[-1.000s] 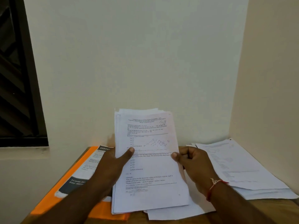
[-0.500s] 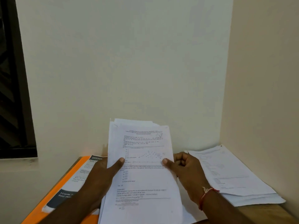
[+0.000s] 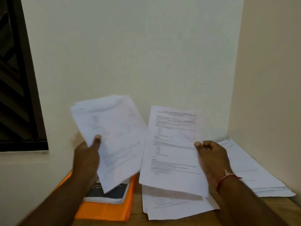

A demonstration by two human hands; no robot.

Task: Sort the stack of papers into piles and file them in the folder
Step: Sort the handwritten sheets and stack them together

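Note:
My left hand (image 3: 88, 154) grips a stack of white printed papers (image 3: 112, 136), tilted left and blurred, above an orange folder (image 3: 105, 211). My right hand (image 3: 210, 155) pinches a single printed sheet (image 3: 172, 152) by its right edge, thumb on top, held over a pile of papers (image 3: 172, 207) lying in the middle of the wooden table (image 3: 136, 203). A second paper pile (image 3: 254, 173) lies at the right by the wall. The stack and the single sheet are apart, with a narrow gap between them.
A booklet with a dark cover (image 3: 110, 193) lies on the orange folder. Walls close off the table at the back and right. A dark window frame (image 3: 17, 95) is at the left. A red thread band (image 3: 228, 175) circles my right wrist.
The top sheet has come off the stack: my right hand pulled it to the right, while my left hand swung the remaining stack leftward. The view shifted.

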